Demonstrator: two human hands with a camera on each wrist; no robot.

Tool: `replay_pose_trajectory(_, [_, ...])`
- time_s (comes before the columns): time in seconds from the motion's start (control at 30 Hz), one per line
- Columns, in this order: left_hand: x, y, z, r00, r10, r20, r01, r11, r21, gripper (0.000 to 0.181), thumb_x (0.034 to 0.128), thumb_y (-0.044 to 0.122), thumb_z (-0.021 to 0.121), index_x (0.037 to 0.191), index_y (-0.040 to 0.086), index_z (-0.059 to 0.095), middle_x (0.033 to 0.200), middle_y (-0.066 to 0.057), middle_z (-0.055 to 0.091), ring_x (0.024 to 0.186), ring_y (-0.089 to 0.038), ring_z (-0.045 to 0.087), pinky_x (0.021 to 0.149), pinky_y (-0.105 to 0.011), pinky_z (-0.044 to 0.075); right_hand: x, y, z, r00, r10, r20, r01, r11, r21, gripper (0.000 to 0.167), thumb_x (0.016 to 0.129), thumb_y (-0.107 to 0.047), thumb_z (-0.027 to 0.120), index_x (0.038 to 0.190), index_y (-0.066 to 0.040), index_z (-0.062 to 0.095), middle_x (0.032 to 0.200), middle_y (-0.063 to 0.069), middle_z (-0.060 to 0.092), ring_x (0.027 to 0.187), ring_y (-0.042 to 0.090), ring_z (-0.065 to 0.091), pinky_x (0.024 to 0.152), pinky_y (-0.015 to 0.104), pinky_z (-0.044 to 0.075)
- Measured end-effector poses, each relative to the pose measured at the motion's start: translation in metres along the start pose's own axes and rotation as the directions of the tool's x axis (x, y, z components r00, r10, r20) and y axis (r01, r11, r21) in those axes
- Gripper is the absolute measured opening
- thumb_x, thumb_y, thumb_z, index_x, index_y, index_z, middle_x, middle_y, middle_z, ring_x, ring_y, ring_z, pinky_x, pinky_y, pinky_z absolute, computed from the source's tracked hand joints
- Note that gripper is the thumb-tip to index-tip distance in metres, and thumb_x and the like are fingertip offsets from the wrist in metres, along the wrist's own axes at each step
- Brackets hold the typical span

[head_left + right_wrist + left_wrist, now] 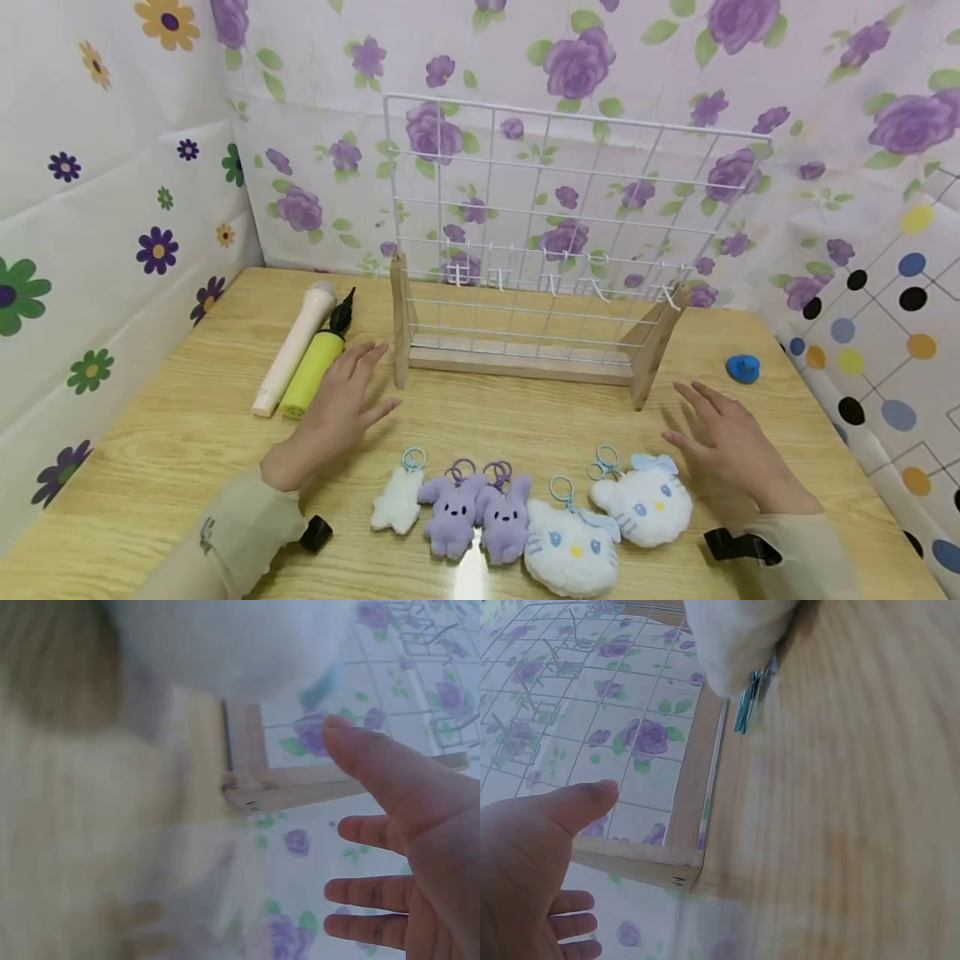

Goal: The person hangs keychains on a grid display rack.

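Observation:
My left hand [337,412] is held over the table with fingers extended, nearest the yellow-green hand pump [315,371], and holds nothing. On the other side my right hand [727,442] spreads its fingers, empty, beside a white cat plush keychain [651,504]. A second white cat plush [573,550] lies at the front edge of the view. Two purple plush keychains [453,517] and a small white plush keychain [399,500] complete the row. Behind them stands a white wire grid rack [555,350] on wooden feet, with several hooks [551,283]. A white plush [739,637] shows in the left wrist view.
A cream microphone-shaped stick [296,350] lies alongside the pump at the left. On the right of the table [525,417] sits a small blue duck-like figure [743,368]. Flowered cloth [315,150] hangs behind the rack, and dotted cloth [885,333] at the right.

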State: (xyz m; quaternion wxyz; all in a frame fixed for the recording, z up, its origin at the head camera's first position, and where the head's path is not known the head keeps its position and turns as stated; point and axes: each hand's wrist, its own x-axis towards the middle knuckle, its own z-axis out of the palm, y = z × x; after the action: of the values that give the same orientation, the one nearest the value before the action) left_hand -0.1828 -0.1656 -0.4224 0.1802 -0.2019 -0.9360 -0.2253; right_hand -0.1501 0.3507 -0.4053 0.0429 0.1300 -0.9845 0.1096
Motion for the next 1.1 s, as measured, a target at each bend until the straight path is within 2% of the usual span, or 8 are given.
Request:
replay_pose_trajectory(0.1, [0.004, 0.001, 0.000, 0.999, -0.027, -0.020, 0.026, 0.998, -0.052, 0.072, 0.0831, 0.021, 0.075, 0.142, 0.001, 0.039, 0.138, -0.025, 0.045, 0.128, -0.042, 0.042, 0.107, -0.057, 0.037, 0.000, -0.001, -0.006, 1.000, 0.001, 0.004, -0.001, 1.000, 0.007, 0.077, 0.090, -0.051, 0.060, 0.149, -0.007, 0.033, 0.146, 0.032, 0.036, 0.125, 0.056, 0.038, 0.095, 0.073, 0.034])
replay_pose_trajectory(0.27, [0.007, 0.002, 0.002, 0.995, -0.083, -0.048, 0.075, 0.987, -0.144, 0.068, 0.0835, 0.015, 0.074, 0.140, -0.002, 0.040, 0.135, -0.024, 0.049, 0.124, -0.041, 0.045, 0.105, -0.055, 0.040, 0.000, -0.006, -0.016, 0.999, 0.013, 0.044, -0.014, 1.000, 0.027, 0.076, 0.091, -0.052, 0.059, 0.148, -0.009, 0.034, 0.146, 0.030, 0.037, 0.126, 0.054, 0.038, 0.095, 0.071, 0.036])
replay_pose_trajectory(0.5, [0.014, 0.004, 0.004, 0.990, -0.107, -0.094, 0.082, 0.966, -0.244, 0.067, 0.0817, 0.008, 0.075, 0.138, -0.005, 0.041, 0.128, -0.024, 0.051, 0.111, -0.038, 0.051, 0.092, -0.051, 0.048, 0.001, -0.016, -0.028, 0.999, -0.012, 0.049, 0.009, 0.999, 0.050, 0.072, 0.091, -0.047, 0.061, 0.147, -0.008, 0.037, 0.142, 0.029, 0.042, 0.126, 0.052, 0.041, 0.096, 0.068, 0.038])
replay_pose_trajectory(0.6, [0.017, 0.005, 0.005, 0.988, -0.132, -0.081, 0.100, 0.943, -0.317, 0.068, 0.0818, 0.006, 0.075, 0.139, -0.005, 0.040, 0.127, -0.024, 0.051, 0.111, -0.037, 0.051, 0.089, -0.049, 0.050, 0.000, -0.020, -0.032, 0.998, -0.016, 0.053, 0.013, 0.998, 0.054, 0.070, 0.092, -0.048, 0.059, 0.146, -0.008, 0.038, 0.141, 0.028, 0.045, 0.125, 0.051, 0.043, 0.095, 0.067, 0.040])
replay_pose_trajectory(0.73, [0.021, 0.005, 0.007, 0.982, -0.185, -0.046, 0.153, 0.908, -0.391, 0.067, 0.0829, 0.006, 0.074, 0.140, -0.003, 0.040, 0.127, -0.022, 0.051, 0.111, -0.035, 0.051, 0.089, -0.049, 0.050, 0.001, -0.029, -0.037, 0.997, -0.043, 0.058, 0.039, 0.997, 0.066, 0.067, 0.092, -0.047, 0.059, 0.144, -0.008, 0.042, 0.137, 0.026, 0.051, 0.120, 0.048, 0.051, 0.091, 0.064, 0.045])
replay_pose_trajectory(0.97, [0.027, 0.002, 0.013, 0.966, -0.256, -0.015, 0.219, 0.853, -0.473, 0.063, 0.0855, 0.007, 0.071, 0.140, -0.001, 0.041, 0.126, -0.022, 0.052, 0.108, -0.034, 0.053, 0.088, -0.047, 0.050, 0.003, -0.045, -0.040, 0.994, -0.094, 0.048, 0.088, 0.988, 0.130, 0.052, 0.091, -0.039, 0.064, 0.130, -0.005, 0.056, 0.123, 0.016, 0.064, 0.104, 0.033, 0.063, 0.080, 0.051, 0.054])
replay_pose_trajectory(1.1, [0.030, 0.000, 0.017, 0.958, -0.288, 0.007, 0.252, 0.826, -0.504, 0.060, 0.0869, 0.006, 0.069, 0.139, -0.001, 0.042, 0.124, -0.020, 0.053, 0.104, -0.031, 0.055, 0.084, -0.041, 0.052, 0.006, -0.049, -0.036, 0.991, -0.130, 0.033, 0.124, 0.982, 0.143, 0.042, 0.090, -0.034, 0.067, 0.121, -0.005, 0.062, 0.114, 0.012, 0.067, 0.096, 0.025, 0.064, 0.076, 0.045, 0.054])
